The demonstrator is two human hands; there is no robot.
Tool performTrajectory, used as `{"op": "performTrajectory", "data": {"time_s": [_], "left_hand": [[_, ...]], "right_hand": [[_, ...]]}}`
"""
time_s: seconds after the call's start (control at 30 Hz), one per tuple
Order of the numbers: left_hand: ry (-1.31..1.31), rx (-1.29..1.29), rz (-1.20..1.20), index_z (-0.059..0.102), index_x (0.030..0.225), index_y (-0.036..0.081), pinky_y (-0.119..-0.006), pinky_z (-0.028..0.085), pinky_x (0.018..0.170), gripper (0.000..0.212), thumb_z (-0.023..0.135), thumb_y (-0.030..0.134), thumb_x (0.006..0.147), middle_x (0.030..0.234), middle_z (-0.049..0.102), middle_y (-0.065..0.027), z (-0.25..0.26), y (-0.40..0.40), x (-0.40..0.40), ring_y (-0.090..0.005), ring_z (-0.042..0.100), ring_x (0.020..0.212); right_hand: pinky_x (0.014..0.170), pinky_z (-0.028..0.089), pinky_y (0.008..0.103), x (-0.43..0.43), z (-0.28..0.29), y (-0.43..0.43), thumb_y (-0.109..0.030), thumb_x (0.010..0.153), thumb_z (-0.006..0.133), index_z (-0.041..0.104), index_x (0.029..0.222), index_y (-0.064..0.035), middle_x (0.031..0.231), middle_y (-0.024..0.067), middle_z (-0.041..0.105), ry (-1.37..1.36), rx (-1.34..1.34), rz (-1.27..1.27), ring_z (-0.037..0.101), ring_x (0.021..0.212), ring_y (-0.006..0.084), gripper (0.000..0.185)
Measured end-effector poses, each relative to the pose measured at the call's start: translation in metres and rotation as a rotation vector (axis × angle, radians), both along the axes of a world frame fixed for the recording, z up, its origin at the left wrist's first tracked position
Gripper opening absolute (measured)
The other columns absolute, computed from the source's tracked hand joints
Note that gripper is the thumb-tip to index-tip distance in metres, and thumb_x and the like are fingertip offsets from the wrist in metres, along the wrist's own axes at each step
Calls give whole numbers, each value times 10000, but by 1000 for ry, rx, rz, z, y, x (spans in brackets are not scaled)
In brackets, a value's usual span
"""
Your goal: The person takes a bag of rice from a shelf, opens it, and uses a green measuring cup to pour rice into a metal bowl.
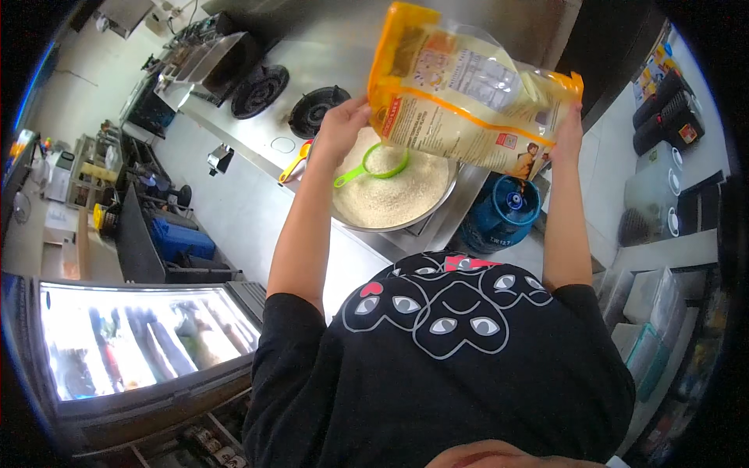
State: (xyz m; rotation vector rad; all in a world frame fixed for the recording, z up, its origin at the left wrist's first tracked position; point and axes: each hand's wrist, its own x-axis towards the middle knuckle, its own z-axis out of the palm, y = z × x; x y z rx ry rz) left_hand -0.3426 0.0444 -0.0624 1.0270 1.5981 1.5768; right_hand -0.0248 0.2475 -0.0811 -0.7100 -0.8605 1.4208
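A printed plastic flour-mix bag (pixel 468 99), yellow and clear, is stretched sideways between my hands, above a wide metal bowl (pixel 404 227). My left hand (pixel 345 131) grips its left end and my right hand (pixel 566 137) its right end. The bowl holds a mound of pale powder (pixel 389 196). On the powder lies a green measuring cup (pixel 385 162), filled with powder, its handle pointing left. A yellow-orange measuring spoon (pixel 295 162) lies just left of the bowl, partly behind my left forearm.
Two black gas burners (pixel 260 92) are set in the steel stove top (pixel 304 58) beyond the bowl. A blue gas cylinder (pixel 500 213) stands on the floor right of the bowl. A lit glass-door refrigerator (pixel 146 339) is at lower left. Plastic containers (pixel 649 310) sit on shelves at right.
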Motion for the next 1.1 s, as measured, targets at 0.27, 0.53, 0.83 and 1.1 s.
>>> {"op": "performTrajectory", "data": {"time_s": [0.27, 0.53, 0.83, 1.1], "left_hand": [[530, -12, -156, 563, 1034, 11, -258, 441, 738, 280, 557, 76, 761, 891, 625, -79, 86, 38, 28, -106, 573, 793], [529, 38, -234, 583, 990, 25, -261, 454, 699, 262, 580, 136, 753, 876, 630, -72, 131, 63, 54, -124, 590, 759], [949, -727, -241, 640, 836, 73, -320, 456, 626, 259, 606, 305, 729, 794, 620, -123, -46, -36, -52, -218, 590, 675], [454, -676, -98, 555, 806, 43, -329, 434, 482, 206, 559, 248, 783, 627, 574, -96, -74, -60, -15, -192, 570, 551]], "right_hand": [[867, 402, 397, 5, -76, 1, -483, 870, 285, 356, 1229, -88, 1198, 67, 440, 224, -250, 26, 460, 1061, 248, 538], [914, 363, 383, -7, -78, -29, -465, 879, 268, 350, 1238, -108, 1231, 64, 416, 297, -341, 137, 424, 1104, 246, 513], [913, 365, 373, 7, -82, -23, -445, 880, 294, 355, 1227, -65, 1219, 79, 428, 385, -298, 83, 423, 1103, 251, 518], [900, 378, 352, 15, -65, -30, -431, 882, 309, 370, 1216, -66, 1206, 69, 438, 315, -294, 34, 438, 1084, 239, 499]]}}
